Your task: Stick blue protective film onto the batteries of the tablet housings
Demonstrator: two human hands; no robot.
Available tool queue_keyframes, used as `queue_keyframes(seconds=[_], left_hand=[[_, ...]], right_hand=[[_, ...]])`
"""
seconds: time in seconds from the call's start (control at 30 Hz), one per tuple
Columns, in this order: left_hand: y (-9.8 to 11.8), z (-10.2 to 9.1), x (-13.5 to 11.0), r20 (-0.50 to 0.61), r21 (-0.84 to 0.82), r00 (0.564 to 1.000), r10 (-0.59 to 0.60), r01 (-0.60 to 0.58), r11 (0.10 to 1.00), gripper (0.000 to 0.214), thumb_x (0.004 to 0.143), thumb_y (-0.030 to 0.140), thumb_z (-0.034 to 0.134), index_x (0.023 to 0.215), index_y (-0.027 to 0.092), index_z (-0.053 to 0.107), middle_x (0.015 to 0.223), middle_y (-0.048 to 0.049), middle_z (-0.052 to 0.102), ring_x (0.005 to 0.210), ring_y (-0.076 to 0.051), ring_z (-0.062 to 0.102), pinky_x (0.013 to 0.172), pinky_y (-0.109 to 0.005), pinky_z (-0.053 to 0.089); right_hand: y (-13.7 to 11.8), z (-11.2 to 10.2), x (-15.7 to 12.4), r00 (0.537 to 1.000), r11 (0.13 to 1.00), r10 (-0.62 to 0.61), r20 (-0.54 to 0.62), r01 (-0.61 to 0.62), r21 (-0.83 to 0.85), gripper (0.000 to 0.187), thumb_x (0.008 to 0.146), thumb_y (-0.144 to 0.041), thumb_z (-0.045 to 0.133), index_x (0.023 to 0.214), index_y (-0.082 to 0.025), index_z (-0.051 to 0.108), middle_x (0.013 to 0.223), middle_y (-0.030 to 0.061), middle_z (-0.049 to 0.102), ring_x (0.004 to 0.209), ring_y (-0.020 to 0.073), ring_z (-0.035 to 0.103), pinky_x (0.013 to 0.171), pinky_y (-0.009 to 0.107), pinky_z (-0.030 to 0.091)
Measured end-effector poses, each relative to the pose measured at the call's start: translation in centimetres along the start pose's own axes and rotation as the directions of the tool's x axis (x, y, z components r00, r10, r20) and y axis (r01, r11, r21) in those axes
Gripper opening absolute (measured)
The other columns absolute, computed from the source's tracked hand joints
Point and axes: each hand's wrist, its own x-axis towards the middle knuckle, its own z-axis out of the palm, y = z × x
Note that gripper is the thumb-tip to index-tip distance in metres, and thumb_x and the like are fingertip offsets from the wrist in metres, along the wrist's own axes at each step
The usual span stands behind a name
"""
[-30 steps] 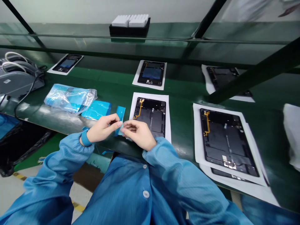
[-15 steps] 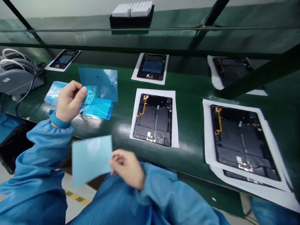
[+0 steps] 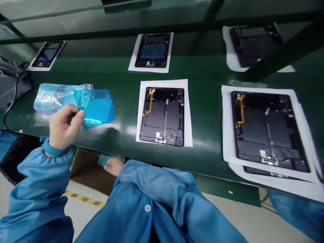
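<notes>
My left hand (image 3: 63, 127) is raised over the near edge of the green bench (image 3: 205, 72), thumb and fingers pinched on a clear blue film (image 3: 100, 109). The film hangs in front of a crumpled bag of blue films (image 3: 57, 95). My right hand (image 3: 113, 166) is low, under the bench edge, closed on a pale blue liner sheet (image 3: 102, 159) of which only a corner shows. An open black tablet back (image 3: 163, 116) with an orange flex cable lies on white paper (image 3: 164, 83) just right of my hands.
A second open tablet (image 3: 268, 131) lies on paper at the right. Three more tablets (image 3: 153, 50) (image 3: 48, 54) (image 3: 255, 40) lie along the far side. A grey device with cables (image 3: 11, 84) sits at the left. A brown cardboard box (image 3: 87, 172) is below the bench.
The film and liner were peeled apart. My left hand has lowered the blue film toward the bench, and my right hand has dropped with the liner under the bench edge. The view tilted down.
</notes>
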Motion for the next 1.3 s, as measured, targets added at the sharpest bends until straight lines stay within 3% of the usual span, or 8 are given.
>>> queue_keyframes(seconds=[0.1, 0.2, 0.4, 0.57, 0.7, 0.83, 1.17, 1.3], left_hand=[[3.4, 0.8, -0.9, 0.058, -0.01, 0.984, 0.167, -0.166, 0.986, 0.022, 0.081, 0.008, 0.07, 0.076, 0.018, 0.051, 0.065, 0.0057, 0.05, 0.053, -0.006, 0.042, 0.052, -0.022, 0.036], [7.4, 2.6, -1.6, 0.188, -0.061, 0.933, 0.305, -0.299, 0.952, 0.021, 0.082, 0.005, 0.066, 0.078, 0.019, 0.051, 0.066, 0.0037, 0.049, 0.058, -0.01, 0.043, 0.055, -0.025, 0.038], [11.1, 7.9, -1.8, 0.273, -0.136, 0.838, 0.472, -0.452, 0.882, 0.013, 0.092, 0.018, 0.055, 0.079, 0.018, 0.055, 0.069, -0.0013, 0.06, 0.061, -0.016, 0.05, 0.054, -0.033, 0.036], [11.2, 8.7, -1.0, 0.307, -0.21, 0.845, 0.438, -0.388, 0.897, 0.011, 0.095, 0.025, 0.06, 0.097, 0.014, 0.063, 0.083, -0.0044, 0.067, 0.072, -0.016, 0.058, 0.063, -0.03, 0.045], [10.9, 7.4, 0.6, 0.198, 0.019, 0.909, 0.367, -0.378, 0.926, 0.025, 0.091, 0.026, 0.071, 0.113, 0.015, 0.065, 0.104, -0.0101, 0.07, 0.09, -0.022, 0.062, 0.076, -0.036, 0.046], [10.2, 7.2, 2.8, 0.32, -0.043, 0.843, 0.432, -0.443, 0.896, 0.008, 0.096, 0.025, 0.066, 0.1, 0.018, 0.068, 0.096, -0.0055, 0.071, 0.083, -0.02, 0.06, 0.072, -0.035, 0.043], [8.2, 10.8, 5.9, 0.341, -0.416, 0.897, 0.281, -0.124, 0.901, 0.013, 0.093, 0.025, 0.07, 0.103, 0.017, 0.072, 0.096, -0.0036, 0.074, 0.086, -0.012, 0.069, 0.079, -0.021, 0.054], [5.4, 12.9, 7.2, 0.307, -0.357, 0.938, 0.159, -0.042, 0.933, 0.024, 0.095, 0.032, 0.068, 0.114, 0.018, 0.071, 0.1, -0.0058, 0.072, 0.083, -0.014, 0.067, 0.077, -0.026, 0.053]], right_hand=[[-3.7, -3.8, -2.4, 0.979, 0.99, -0.137, 0.15, 0.129, 0.063, 0.007, 0.085, -0.029, 0.073, 0.079, -0.025, 0.073, 0.066, -0.0074, 0.069, 0.057, 0.0098, 0.066, 0.057, 0.02, 0.055], [-7.0, -9.5, -3.3, 0.967, 0.988, -0.154, -0.202, 0.15, -0.032, 0.019, 0.095, -0.031, 0.062, 0.11, -0.023, 0.073, 0.09, 0.0001, 0.075, 0.07, 0.0117, 0.068, 0.072, 0.026, 0.059], [-6.8, -15.6, -1.8, 0.963, 0.952, -0.235, -0.131, 0.202, -0.229, 0.024, 0.1, -0.038, 0.058, 0.104, -0.017, 0.07, 0.086, 0.0037, 0.07, 0.077, 0.0145, 0.066, 0.073, 0.027, 0.057], [-5.0, -17.4, -2.1, 0.929, 0.876, -0.357, -0.097, 0.297, -0.38, 0.023, 0.103, -0.021, 0.048, 0.111, -0.018, 0.069, 0.105, 0.0071, 0.074, 0.096, 0.0157, 0.071, 0.088, 0.027, 0.058], [-4.8, -19.6, -2.7, 0.929, 0.81, -0.368, -0.019, 0.311, -0.497, 0.03, 0.102, -0.017, 0.048, 0.127, -0.018, 0.065, 0.118, 0.0087, 0.073, 0.105, 0.016, 0.072, 0.093, 0.026, 0.058], [-5.2, -21.3, -2.6, 0.916, 0.743, -0.401, 0.018, 0.336, -0.579, 0.029, 0.101, -0.018, 0.053, 0.127, -0.015, 0.065, 0.113, 0.0106, 0.073, 0.097, 0.016, 0.073, 0.087, 0.027, 0.06], [-5.5, -23.9, -1.3, 0.852, 0.753, -0.433, -0.296, 0.161, -0.638, 0.005, 0.091, -0.024, 0.07, 0.087, -0.021, 0.07, 0.08, 0.0004, 0.076, 0.067, 0.0125, 0.071, 0.066, 0.023, 0.057], [-3.8, -27.1, 0.1, 0.762, 0.912, -0.209, -0.613, -0.073, -0.403, 0.012, 0.084, -0.031, 0.077, 0.083, -0.02, 0.072, 0.068, -0.0012, 0.071, 0.055, 0.0121, 0.065, 0.055, 0.025, 0.054]])
